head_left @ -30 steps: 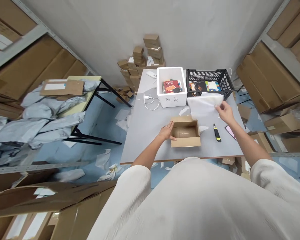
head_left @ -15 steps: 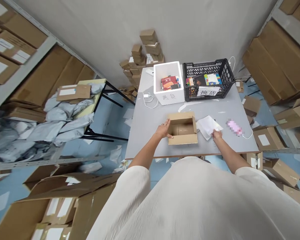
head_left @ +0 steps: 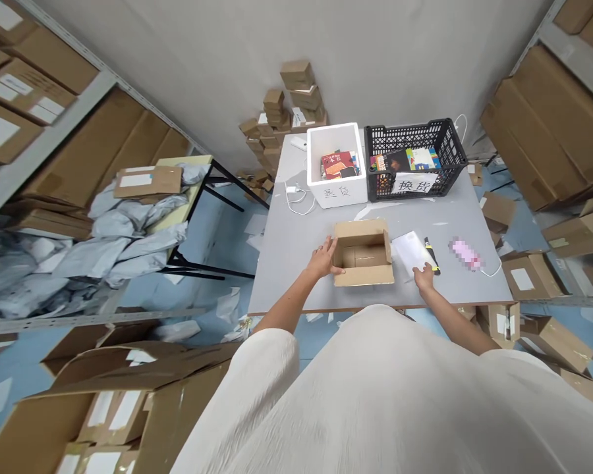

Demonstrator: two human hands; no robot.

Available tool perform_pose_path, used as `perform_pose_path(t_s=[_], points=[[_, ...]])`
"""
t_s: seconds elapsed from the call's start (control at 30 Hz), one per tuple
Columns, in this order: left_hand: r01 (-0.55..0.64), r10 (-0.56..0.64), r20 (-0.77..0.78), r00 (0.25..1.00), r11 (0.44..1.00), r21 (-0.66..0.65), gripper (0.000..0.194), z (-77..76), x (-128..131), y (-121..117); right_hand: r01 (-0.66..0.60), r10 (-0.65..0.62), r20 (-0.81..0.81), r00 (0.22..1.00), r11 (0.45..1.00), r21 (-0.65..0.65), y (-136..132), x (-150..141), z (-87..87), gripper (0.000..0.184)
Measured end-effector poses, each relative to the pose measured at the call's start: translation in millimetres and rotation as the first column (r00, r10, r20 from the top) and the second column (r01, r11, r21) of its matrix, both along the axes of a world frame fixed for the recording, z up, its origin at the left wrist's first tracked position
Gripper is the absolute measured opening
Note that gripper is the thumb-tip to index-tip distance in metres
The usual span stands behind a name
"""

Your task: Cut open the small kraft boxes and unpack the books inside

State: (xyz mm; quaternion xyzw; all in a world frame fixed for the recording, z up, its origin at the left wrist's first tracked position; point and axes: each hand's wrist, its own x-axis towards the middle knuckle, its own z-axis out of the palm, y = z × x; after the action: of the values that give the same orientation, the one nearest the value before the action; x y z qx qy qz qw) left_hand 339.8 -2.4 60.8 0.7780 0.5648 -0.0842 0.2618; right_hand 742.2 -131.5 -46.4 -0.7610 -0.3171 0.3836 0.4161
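"Cardboard box (head_left: 364, 276) on the gray table (head_left: 296, 253)?"

"Sitting open near the front edge."

"Left hand (head_left: 322, 261)?"

"Resting against the left side of the box, with fingers spreading, unclenched."

"Right hand (head_left: 424, 276)?"

"Touching the white packet (head_left: 409, 250), just right of the box and beside the black-and-yellow cutter (head_left: 429, 251); impossible to tell whether gripping."

"White foam bin (head_left: 338, 196) and black crate (head_left: 383, 187) farther back?"

"Standing side by side, holding books (head_left: 338, 164)."
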Motion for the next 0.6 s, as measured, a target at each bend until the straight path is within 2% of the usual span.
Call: perform_pose_path(t_s=[0.07,0.17,0.27,0.33,0.4,0.43,0.53,0.6], points=[[-0.087,0.086,0.026,0.996,0.996,0.030,0.148,-1.4,-5,-9,0.009,-0.009,0.085,0.996,1.000,-0.007,5,-10,14.9,0.059],[-0.279,0.275,0.081,0.958,0.960,0.035,0.143,-4.2,-10,-20,-0.207,0.204,0.051,0.978,0.976,0.061,23,-28,39.3,0.057],[-0.448,0.440,0.228,0.868,0.894,-0.021,0.128,-3.6,-13,-28,-0.342,0.341,0.026,0.940,0.932,0.124,41,-42,57.9,0.061],[-0.478,0.462,0.389,0.797,0.876,-0.062,0.113,-0.3,-14,-33,-0.395,0.395,0.028,0.918,0.911,0.119,49,-47,65.6,0.063],[-0.412,0.392,0.526,0.755,0.907,-0.083,0.103,4.0,-16,-38,-0.435,0.435,0.016,0.900,0.897,0.085,53,-49,70.7,0.064],[-0.339,0.330,0.560,0.760,0.936,-0.092,0.104,5.9,-17,-41,-0.445,0.447,-0.003,0.895,0.893,0.061,53,-49,73.0,0.065],[-0.055,0.097,0.518,0.850,0.994,-0.097,0.123,8.1,-18,-50,-0.448,0.446,-0.090,0.891,0.894,-0.009,52,-47,80.5,0.069],[0.041,0.001,0.439,0.898,0.995,-0.086,0.131,6.4,-18,-54,-0.440,0.431,-0.151,0.890,0.897,-0.031,50,-46,86.7,0.071]])
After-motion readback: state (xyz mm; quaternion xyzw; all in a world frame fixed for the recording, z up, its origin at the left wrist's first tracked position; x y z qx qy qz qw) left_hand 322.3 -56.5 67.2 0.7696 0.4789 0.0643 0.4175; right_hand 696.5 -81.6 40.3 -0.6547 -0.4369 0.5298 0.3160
